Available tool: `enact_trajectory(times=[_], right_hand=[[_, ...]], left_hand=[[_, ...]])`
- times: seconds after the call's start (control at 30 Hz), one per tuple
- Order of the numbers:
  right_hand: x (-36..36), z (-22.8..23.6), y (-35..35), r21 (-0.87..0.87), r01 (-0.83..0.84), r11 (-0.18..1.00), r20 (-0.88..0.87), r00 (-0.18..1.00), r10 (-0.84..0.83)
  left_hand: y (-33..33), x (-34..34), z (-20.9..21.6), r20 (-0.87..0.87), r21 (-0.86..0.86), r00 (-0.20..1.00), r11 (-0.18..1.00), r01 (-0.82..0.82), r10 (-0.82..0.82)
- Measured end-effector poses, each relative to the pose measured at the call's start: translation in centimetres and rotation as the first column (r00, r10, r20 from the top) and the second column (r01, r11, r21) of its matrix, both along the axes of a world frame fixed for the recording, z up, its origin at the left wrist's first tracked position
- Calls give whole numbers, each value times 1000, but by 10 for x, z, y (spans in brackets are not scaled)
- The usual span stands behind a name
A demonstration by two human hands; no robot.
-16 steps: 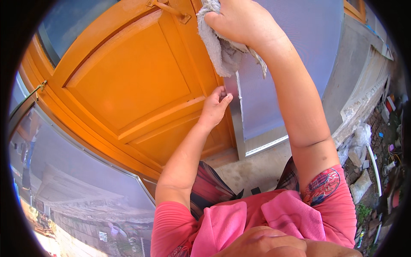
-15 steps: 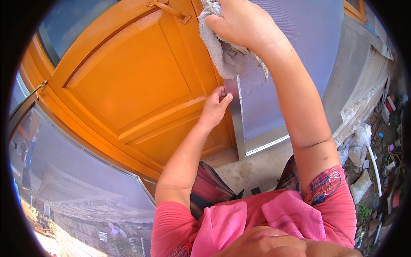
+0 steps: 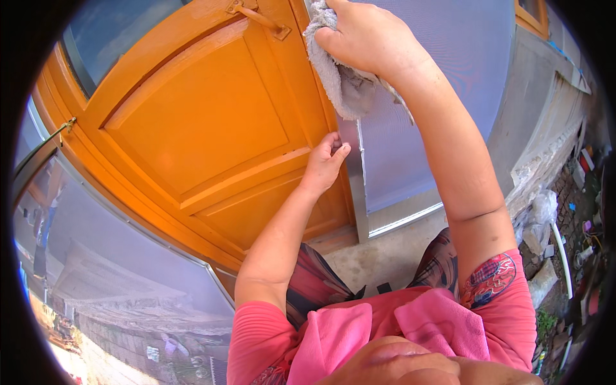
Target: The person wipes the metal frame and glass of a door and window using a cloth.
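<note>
My right hand [image 3: 369, 35] is closed round a grey, fluffy cleaning cloth [image 3: 355, 96], high up at the metal frame of a screen door. Folds of the cloth hang down over that frame and part of the mesh. Lower down, my left hand [image 3: 325, 163] has its fingers curled at the edge of the screen door's metal frame [image 3: 357, 192], thumb on the near side. Bluish mesh [image 3: 404, 154] fills the screen door, which stands open beside an orange wooden door [image 3: 199, 115] with raised panels.
A door handle [image 3: 260, 20] sits on the orange door's upper part. At the left is a large reflective panel [image 3: 122, 256] with a metal edge. A concrete step [image 3: 385, 260] lies below. Rubble, plastic and a white pipe [image 3: 562, 260] lie along the wall at the right.
The view has shifted slightly, so the doors sit a little lower and to the right. Both hands keep nearly the same places, the right still holding the cloth.
</note>
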State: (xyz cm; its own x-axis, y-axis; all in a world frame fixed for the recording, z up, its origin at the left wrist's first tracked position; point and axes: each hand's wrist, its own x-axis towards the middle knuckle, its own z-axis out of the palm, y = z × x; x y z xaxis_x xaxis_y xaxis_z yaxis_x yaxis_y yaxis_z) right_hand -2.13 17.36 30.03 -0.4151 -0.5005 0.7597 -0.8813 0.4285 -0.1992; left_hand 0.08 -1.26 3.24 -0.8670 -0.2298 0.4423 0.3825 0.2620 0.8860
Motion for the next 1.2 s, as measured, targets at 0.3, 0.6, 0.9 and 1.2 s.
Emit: enact_trajectory(times=[0.3,0.6,0.9,1.2], right_hand=[[-7,12,-6,-40,-16,999,-1,1000,16],[-24,-21,1,-86,-182,980,81,979,189],[-18,17,-7,-226,-382,896,228,874,430],[-16,20,-19,-492,-681,542,381,392,838]], left_hand=[[-2,-1,-1,4,-8,1000,1000,0,0],[22,18,31,-297,-230,878,864,-447,376],[60,40,160,-741,-460,660,622,-634,126],[43,29,229,-839,-362,533,619,-697,109]])
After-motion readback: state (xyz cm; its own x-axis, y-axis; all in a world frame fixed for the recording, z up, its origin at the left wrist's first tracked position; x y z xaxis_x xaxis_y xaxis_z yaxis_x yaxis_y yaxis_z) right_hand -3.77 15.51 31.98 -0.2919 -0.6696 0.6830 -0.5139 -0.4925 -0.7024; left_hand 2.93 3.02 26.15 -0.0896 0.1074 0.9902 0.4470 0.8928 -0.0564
